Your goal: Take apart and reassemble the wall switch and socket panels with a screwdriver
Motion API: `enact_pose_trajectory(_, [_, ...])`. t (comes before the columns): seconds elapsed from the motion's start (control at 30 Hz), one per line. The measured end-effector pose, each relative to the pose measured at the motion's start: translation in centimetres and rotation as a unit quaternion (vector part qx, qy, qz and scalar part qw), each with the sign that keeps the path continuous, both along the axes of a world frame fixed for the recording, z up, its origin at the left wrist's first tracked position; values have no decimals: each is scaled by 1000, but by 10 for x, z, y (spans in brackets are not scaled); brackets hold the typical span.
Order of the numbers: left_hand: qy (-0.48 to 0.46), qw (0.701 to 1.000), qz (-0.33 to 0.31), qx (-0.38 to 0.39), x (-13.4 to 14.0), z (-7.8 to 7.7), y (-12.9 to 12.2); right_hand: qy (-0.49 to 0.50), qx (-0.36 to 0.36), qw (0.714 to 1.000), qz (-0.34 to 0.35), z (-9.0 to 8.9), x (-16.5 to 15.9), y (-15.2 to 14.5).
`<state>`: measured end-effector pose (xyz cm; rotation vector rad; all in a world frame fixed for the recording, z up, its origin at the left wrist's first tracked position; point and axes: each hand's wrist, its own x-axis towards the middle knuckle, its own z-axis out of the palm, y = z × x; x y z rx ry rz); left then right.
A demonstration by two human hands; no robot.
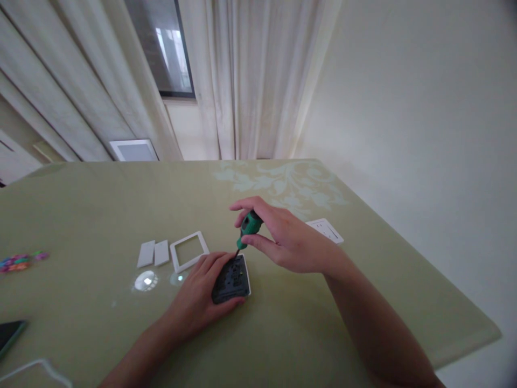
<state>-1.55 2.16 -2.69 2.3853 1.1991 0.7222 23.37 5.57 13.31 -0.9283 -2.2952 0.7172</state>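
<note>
Well, coloured pieces: a small heap [18,263] of purple, orange, green and pink bits at the far left of the tabletop [299,323]; below it, a dark flat device [10,334] and a white cable [40,369], both cut by the picture's border
White panels: two plain rectangles, one [146,254] just beside the other [162,253], both lying flat
White frame: a thin square frame [175,258] with rounded corners and an open middle, right of the panels
Left hand: this hand [197,293] grasps the module, fingers along its left and far side, thumb along its near edge
Dark module: the module [232,280] is at the tabletop's near middle, squarish, its dark grey face up, with raised moulded parts, small recesses and a few pale specks; a white rim shows along its right side
Screwdriver: green with black patches, the screwdriver [250,225] leans slightly, its short dark shaft down at the module's far edge; what the tip meets is too small to tell
Right hand: this hand [293,240] grips the screwdriver's handle between thumb and curled fingers
Slotted plate: a white plate [326,230] with thin dark slots, partly hidden behind the right wrist
</note>
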Motion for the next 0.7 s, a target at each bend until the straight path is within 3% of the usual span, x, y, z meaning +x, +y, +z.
enact_pose_trajectory(0.7, [-7, 1000, 1, 1, 0, 0, 0, -2, -2, 999, 40, 4, 4, -4])
